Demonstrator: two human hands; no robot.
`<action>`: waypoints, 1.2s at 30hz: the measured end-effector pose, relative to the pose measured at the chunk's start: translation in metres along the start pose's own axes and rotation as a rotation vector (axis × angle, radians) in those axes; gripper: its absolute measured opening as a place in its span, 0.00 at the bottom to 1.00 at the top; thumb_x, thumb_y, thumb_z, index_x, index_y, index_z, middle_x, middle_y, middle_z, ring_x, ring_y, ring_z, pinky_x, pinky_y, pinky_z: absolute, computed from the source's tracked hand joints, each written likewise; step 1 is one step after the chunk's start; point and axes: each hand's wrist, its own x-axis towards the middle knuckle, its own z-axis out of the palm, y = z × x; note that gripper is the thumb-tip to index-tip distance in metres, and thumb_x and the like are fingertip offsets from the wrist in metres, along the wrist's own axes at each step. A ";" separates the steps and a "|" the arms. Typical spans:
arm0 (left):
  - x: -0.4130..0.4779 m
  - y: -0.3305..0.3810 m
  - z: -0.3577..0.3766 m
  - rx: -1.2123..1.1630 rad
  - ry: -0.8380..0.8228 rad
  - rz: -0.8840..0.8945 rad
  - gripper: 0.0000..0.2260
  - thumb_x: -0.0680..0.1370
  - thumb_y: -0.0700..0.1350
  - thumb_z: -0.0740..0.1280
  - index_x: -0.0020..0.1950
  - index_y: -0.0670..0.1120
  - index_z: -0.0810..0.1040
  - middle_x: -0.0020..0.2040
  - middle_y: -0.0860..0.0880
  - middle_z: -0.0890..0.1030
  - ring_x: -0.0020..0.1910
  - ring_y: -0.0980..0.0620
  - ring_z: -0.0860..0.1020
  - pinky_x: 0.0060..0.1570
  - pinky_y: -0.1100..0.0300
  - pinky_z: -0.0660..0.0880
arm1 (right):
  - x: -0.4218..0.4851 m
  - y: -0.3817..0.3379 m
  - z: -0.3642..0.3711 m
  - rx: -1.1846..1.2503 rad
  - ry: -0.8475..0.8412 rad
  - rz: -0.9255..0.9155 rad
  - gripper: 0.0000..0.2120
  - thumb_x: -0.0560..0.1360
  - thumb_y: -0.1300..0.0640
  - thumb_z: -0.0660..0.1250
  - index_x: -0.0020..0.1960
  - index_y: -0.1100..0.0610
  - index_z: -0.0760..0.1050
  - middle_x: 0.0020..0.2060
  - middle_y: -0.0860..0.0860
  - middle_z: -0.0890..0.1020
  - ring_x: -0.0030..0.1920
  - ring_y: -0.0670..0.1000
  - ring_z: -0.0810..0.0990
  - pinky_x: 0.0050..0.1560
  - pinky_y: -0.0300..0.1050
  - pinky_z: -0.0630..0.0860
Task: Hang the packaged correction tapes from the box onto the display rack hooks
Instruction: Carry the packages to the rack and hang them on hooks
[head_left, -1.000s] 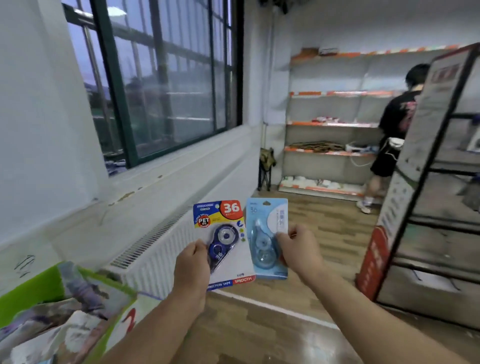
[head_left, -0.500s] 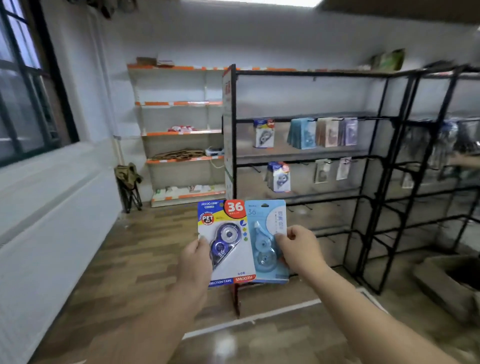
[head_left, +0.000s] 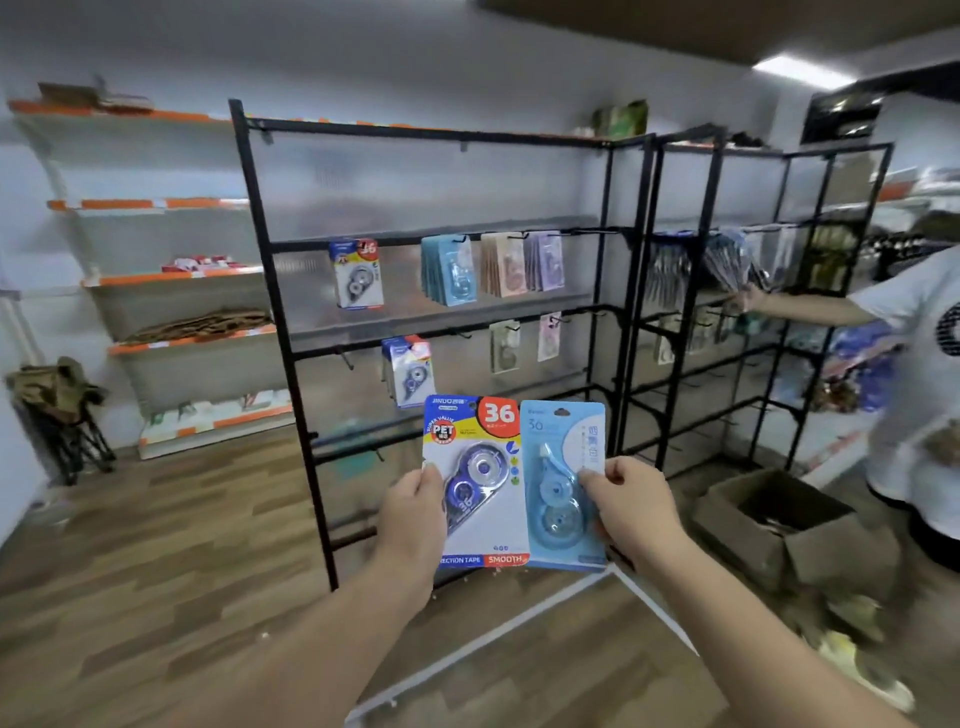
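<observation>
My left hand (head_left: 413, 512) pinches a blue, yellow and red "36" correction tape pack (head_left: 478, 499) by its left edge. Beside it, my right hand (head_left: 631, 501) pinches a light blue correction tape pack (head_left: 558, 467) by its right edge. Both packs are upright, side by side, in front of the black display rack (head_left: 291, 338). Matching packs hang on the rack's hooks: a "36" pack (head_left: 357, 274) on the upper row, another (head_left: 410, 370) below, and a light blue bunch (head_left: 449, 270).
An open cardboard box (head_left: 779, 525) sits on the wooden floor at the right. Another person in a white shirt (head_left: 914, 374) reaches into the second rack (head_left: 727, 270). White and orange wall shelves (head_left: 171, 275) and a folding stool (head_left: 62, 410) stand at the left.
The view has swung right from the window and radiator to the display rack, then nearer to it. Both hands keep holding the same two packs in front of me.
</observation>
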 end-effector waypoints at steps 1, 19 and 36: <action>0.015 -0.003 0.009 -0.010 -0.017 -0.004 0.15 0.82 0.46 0.56 0.42 0.40 0.74 0.41 0.39 0.82 0.35 0.45 0.78 0.36 0.57 0.73 | 0.013 0.002 0.000 -0.013 0.007 0.002 0.09 0.74 0.54 0.65 0.39 0.59 0.74 0.32 0.51 0.78 0.31 0.53 0.74 0.35 0.47 0.72; 0.283 0.027 0.152 -0.103 -0.135 -0.024 0.13 0.83 0.47 0.57 0.46 0.40 0.75 0.42 0.40 0.83 0.37 0.44 0.81 0.35 0.58 0.75 | 0.300 -0.015 0.049 -0.015 0.013 0.001 0.08 0.75 0.55 0.66 0.39 0.58 0.75 0.32 0.52 0.79 0.28 0.52 0.75 0.33 0.46 0.73; 0.412 0.076 0.134 -0.073 0.634 0.104 0.14 0.82 0.44 0.56 0.41 0.42 0.76 0.37 0.45 0.80 0.33 0.50 0.77 0.28 0.63 0.71 | 0.536 -0.149 0.175 0.173 -0.435 -0.398 0.10 0.78 0.56 0.63 0.39 0.57 0.71 0.34 0.50 0.76 0.35 0.50 0.76 0.33 0.41 0.72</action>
